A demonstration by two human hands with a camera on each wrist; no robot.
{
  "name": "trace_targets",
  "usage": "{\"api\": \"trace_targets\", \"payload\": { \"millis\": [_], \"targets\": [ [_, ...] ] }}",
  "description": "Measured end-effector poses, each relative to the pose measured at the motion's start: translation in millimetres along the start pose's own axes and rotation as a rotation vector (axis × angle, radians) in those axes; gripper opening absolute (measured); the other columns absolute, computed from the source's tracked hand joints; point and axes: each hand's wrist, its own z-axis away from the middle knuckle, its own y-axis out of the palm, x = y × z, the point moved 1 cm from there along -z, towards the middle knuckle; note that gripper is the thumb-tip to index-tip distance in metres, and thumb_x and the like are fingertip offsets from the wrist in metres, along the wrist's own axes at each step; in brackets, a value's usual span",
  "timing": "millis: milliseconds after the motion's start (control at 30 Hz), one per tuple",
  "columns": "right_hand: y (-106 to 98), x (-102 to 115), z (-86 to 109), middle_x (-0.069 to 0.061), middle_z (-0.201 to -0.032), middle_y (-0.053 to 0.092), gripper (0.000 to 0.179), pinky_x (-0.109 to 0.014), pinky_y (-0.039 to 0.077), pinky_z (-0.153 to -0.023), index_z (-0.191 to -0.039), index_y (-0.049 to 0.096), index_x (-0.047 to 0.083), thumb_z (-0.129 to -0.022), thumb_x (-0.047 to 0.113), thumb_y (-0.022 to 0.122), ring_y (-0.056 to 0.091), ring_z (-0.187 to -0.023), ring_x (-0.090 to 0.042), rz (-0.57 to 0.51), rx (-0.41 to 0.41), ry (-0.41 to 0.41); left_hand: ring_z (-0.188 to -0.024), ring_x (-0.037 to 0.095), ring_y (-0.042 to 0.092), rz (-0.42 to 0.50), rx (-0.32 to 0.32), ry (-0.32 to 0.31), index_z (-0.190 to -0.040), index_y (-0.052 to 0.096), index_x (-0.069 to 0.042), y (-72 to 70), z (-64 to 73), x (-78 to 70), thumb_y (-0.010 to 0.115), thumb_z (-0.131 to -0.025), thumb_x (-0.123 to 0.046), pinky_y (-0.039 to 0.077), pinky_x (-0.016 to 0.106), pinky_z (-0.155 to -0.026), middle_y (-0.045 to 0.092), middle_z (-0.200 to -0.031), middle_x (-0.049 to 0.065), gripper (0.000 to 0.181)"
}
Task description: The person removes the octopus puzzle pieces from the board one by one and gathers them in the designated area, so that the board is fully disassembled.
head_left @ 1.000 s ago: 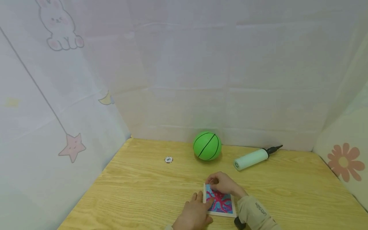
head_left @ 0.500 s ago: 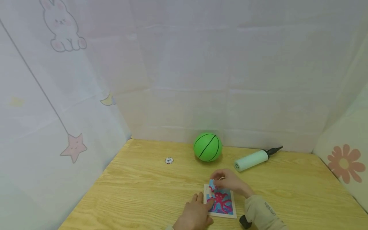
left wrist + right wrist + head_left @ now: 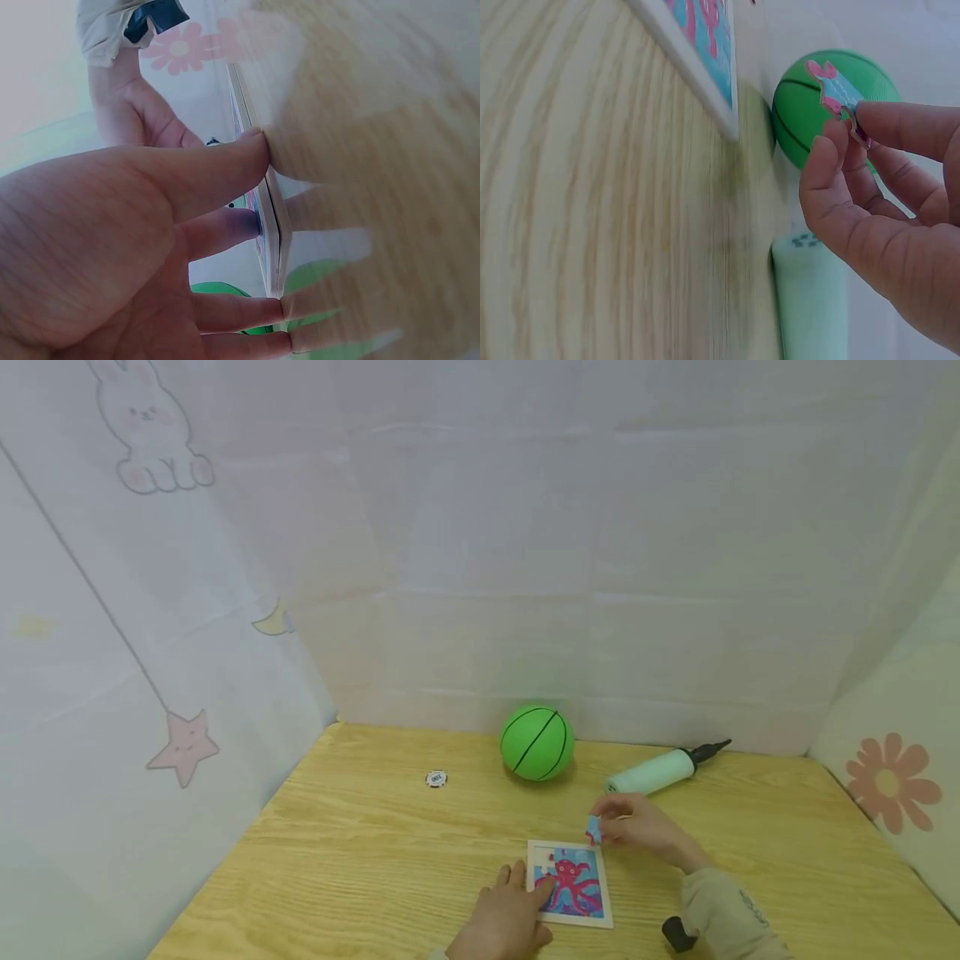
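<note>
A jigsaw puzzle [image 3: 573, 893] in a pale frame lies on the table, showing a pink octopus on blue. Its top left corner is a bare gap. My left hand [image 3: 504, 912] rests on the puzzle's left side with straight fingers; in the left wrist view the index finger [image 3: 225, 231] presses on its face and the thumb is at its edge. My right hand [image 3: 641, 828] pinches a blue and pink puzzle piece [image 3: 838, 91] between thumb and fingers, above the table just past the puzzle's top right corner.
A green ball [image 3: 537, 743] sits behind the puzzle, near the back wall. To its right lies a mint hand pump [image 3: 652, 772] with a black nozzle, partly behind my right hand. A poker chip [image 3: 437, 779] lies left of the ball.
My right hand has lifted the puzzle piece out of the top left corner and carried it to the right, baring the gap. The left hand has stayed on the puzzle.
</note>
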Motion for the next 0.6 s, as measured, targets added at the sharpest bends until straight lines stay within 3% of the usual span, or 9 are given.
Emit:
{"api": "trace_targets", "payload": {
  "millis": [167, 367, 600],
  "targets": [
    [-13, -11, 5.9, -0.013, -0.100, 0.056, 0.030, -0.036, 0.055, -0.074, -0.115, 0.058, -0.007, -0.092, 0.012, 0.062, 0.059, -0.084, -0.019, 0.023, -0.022, 0.026, -0.130, 0.041, 0.041, 0.009, 0.004, -0.003, -0.140, 0.050, -0.029, -0.1, 0.4, 1.3, 0.070, -0.084, -0.034, 0.042, 0.061, -0.093, 0.042, -0.143, 0.020, 0.060],
    [-27, -31, 11.6, -0.015, -0.094, 0.061, 0.029, -0.025, 0.051, -0.063, -0.115, 0.057, -0.012, -0.094, 0.008, 0.058, 0.056, -0.074, -0.016, -0.020, 0.026, 0.054, -0.130, 0.041, 0.040, 0.007, 0.003, 0.000, -0.140, 0.050, -0.029, 1.6, -0.3, 2.0, 0.069, -0.084, -0.035, 0.042, 0.060, -0.093, 0.042, -0.143, 0.019, 0.059],
    [-37, -39, 19.3, -0.011, -0.092, 0.062, 0.029, -0.024, 0.050, -0.062, -0.114, 0.056, -0.015, -0.095, 0.007, 0.056, 0.059, -0.077, -0.017, -0.044, 0.051, 0.097, -0.130, 0.041, 0.040, 0.019, 0.005, -0.001, -0.139, 0.050, -0.030, 3.0, -1.8, 3.1, 0.070, -0.084, -0.035, 0.041, 0.061, -0.094, 0.042, -0.143, 0.020, 0.059]
  ]
}}
